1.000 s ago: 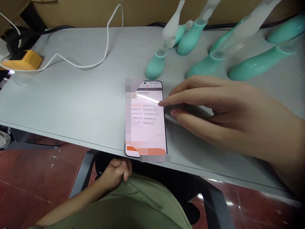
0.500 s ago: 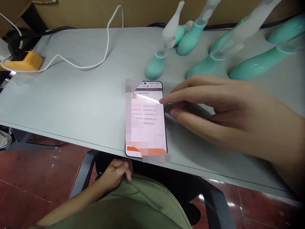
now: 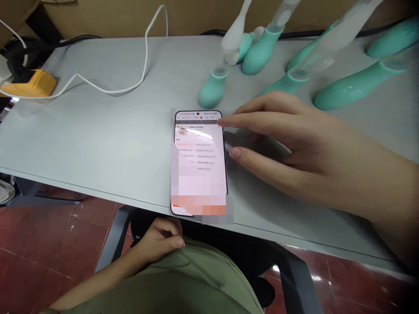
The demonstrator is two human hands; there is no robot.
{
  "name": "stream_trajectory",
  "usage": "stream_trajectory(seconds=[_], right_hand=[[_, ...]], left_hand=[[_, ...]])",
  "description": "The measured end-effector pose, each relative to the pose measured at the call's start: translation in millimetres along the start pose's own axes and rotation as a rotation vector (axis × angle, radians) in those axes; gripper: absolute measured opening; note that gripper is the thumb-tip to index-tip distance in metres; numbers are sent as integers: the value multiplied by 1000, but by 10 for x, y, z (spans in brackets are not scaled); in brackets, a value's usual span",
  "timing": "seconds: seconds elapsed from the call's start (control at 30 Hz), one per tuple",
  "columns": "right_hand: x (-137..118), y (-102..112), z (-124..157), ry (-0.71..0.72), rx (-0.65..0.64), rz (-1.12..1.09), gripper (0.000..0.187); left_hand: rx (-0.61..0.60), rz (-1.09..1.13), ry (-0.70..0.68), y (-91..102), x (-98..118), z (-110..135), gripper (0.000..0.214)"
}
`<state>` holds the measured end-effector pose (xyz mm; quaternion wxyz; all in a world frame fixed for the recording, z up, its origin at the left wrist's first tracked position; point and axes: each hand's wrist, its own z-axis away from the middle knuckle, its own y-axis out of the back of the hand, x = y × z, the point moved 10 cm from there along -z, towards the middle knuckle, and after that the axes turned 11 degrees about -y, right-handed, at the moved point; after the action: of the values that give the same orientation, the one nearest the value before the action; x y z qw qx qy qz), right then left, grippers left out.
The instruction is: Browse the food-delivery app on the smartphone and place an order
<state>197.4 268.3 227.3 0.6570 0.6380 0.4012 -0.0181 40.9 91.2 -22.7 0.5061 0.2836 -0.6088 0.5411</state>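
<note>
A smartphone (image 3: pixel 198 163) lies face up at the near edge of the grey table (image 3: pixel 98 131), its screen lit with a pink and white page. My right hand (image 3: pixel 301 144) hovers just right of it, fingers stretched out, the index fingertip touching the phone's upper right corner. My left hand (image 3: pixel 162 237) rests below the table edge on my lap, fingers curled into a loose fist against the green cloth, with nothing visible in it.
Several teal bottle-shaped objects (image 3: pixel 212 89) with clear tops stand and lie behind the phone and to the right. A white cable (image 3: pixel 108 89) loops across the table's left part toward a yellow block (image 3: pixel 31 83). Red tiled floor shows below.
My right index finger has moved up the screen's right edge, from the middle to the top corner. The page on the phone has shifted slightly. The left hand has barely moved.
</note>
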Motion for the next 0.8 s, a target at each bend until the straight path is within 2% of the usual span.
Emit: stream_trajectory(seconds=[0.2, 0.37, 0.47, 0.63, 0.8], right_hand=[[28, -50, 13, -9, -21, 8, 42], [30, -59, 13, -25, -30, 25, 43], [9, -19, 17, -22, -17, 6, 46], [-90, -26, 34, 65, -74, -80, 25], [-76, -32, 23, 60, -76, -89, 26]], left_hand=[[58, -71, 44, 96, -70, 28, 58], [34, -90, 100, 29, -23, 29, 35], [67, -67, 90, 49, 5, 29, 32], [65, -35, 79, 57, -17, 23, 37], [54, 43, 53, 25, -30, 7, 45]])
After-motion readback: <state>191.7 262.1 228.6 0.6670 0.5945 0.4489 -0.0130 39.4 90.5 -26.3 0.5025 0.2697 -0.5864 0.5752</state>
